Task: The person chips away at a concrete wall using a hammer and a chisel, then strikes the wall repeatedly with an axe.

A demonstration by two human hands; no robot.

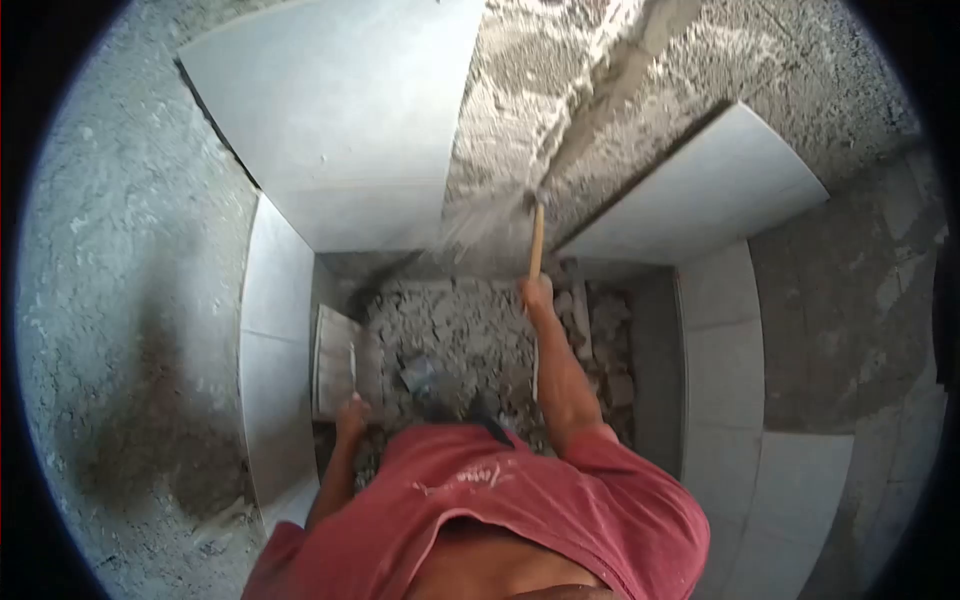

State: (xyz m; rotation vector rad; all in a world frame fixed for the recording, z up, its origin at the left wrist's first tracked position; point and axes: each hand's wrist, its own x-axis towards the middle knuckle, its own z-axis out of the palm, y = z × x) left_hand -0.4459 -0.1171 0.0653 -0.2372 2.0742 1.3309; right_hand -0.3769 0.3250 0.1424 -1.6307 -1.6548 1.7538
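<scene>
My right hand is wrapped round the wooden handle of a hammer. The hammer's head, blurred, is at the bare rough wall, near the lower end of a long groove. Low on the left, my left hand is small and blurred, close to a thin light strip beside a flat panel; its fingers do not show clearly. Pale streaks of dust or debris spread left from the hammer head.
Large white tiles cover the wall at upper left, and another tile slants at right. Broken rubble lies on the floor, with a pipe-like piece at its right. Tiled side walls stand close on both sides.
</scene>
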